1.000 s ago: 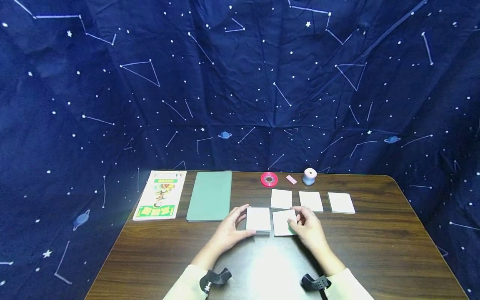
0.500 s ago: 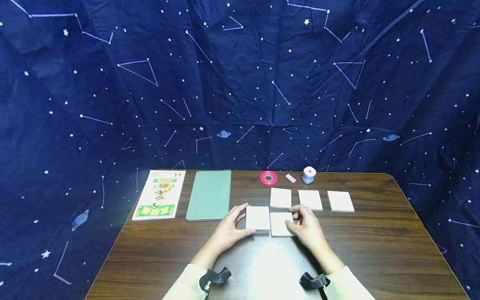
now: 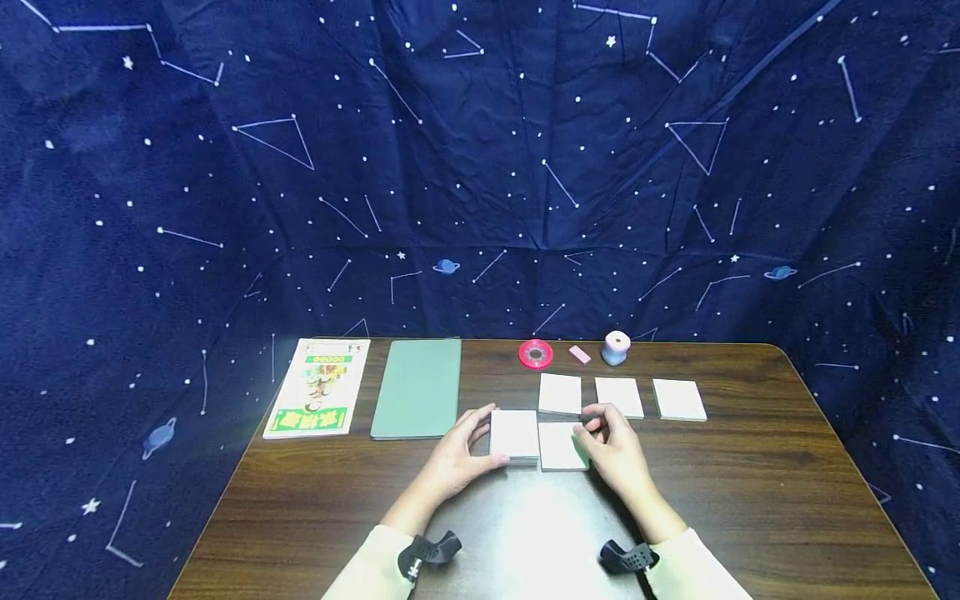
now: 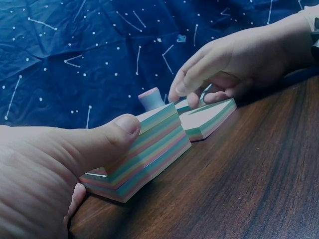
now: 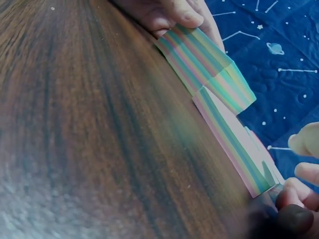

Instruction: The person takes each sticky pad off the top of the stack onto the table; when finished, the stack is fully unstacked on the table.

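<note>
My left hand (image 3: 453,458) grips a tall stack of square note paper (image 3: 514,434), thumb on the near side and fingers at the far left. Striped pastel edges show on this stack (image 4: 149,154) in the left wrist view. Right beside it lies a thinner note pad (image 3: 562,447), flat on the table, its edges striped too. My right hand (image 3: 618,450) hovers at that pad's right edge, with thumb and index finger apart in the right wrist view. In the left wrist view the right fingers (image 4: 192,82) are loosely bent over the pad; contact is hard to tell.
Three more white note pads (image 3: 560,393) lie in a row behind. Further back are a red ring-shaped roll (image 3: 536,354), a pink eraser-like block (image 3: 580,355) and a blue-and-pink spool (image 3: 616,348). A green notebook (image 3: 417,388) and a printed booklet (image 3: 318,388) lie left.
The thinner pad was tilted in my right hand; it straightened and shifted left, flat beside the tall stack. My right fingers have since loosened from it. The left hand kept its grip.
</note>
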Demonstrator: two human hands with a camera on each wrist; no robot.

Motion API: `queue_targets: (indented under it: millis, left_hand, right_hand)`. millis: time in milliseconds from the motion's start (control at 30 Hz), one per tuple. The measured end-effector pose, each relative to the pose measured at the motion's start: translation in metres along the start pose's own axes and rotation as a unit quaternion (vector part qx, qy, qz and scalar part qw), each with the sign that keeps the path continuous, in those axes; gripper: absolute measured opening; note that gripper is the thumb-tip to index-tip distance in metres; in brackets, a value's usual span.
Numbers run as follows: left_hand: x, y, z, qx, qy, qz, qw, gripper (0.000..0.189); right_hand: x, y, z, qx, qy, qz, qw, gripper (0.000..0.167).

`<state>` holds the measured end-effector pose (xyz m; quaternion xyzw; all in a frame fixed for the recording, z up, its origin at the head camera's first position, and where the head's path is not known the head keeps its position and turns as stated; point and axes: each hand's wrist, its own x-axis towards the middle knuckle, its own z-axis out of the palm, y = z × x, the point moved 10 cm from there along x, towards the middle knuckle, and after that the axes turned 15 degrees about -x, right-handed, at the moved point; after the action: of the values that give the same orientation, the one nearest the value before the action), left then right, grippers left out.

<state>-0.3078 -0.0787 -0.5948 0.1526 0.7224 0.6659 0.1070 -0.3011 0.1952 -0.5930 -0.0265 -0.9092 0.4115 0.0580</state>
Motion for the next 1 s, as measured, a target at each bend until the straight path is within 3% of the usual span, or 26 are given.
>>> queue_targets:
  millis: [200,333,667,1000]
  left_hand:
    - [-0.003,-0.002,-0.002,-0.007,0.002,0.003,1.0000,0.093]
    - [-0.002,-0.004,-0.001,-0.004,-0.001,0.003,1.0000,0.093]
    - [-0.001,0.001,-0.001,-0.007,-0.008,0.013,0.9999,0.093]
    - [0.000,0.003,0.001,-0.010,-0.014,0.019,0.9997,0.093]
  right_hand:
    - [-0.004,-0.006,0.001,0.049,-0.003,-0.014,0.9987,0.032]
    - [-0.008,-0.017,0.001,0.052,-0.007,-0.025,0.9983,0.035]
    - [-0.011,-0.062,0.035,-0.028,-0.120,-0.044,0.9914,0.052]
    - [-0.006,-0.083,0.049,-0.117,-0.080,-0.097,0.9852,0.073]
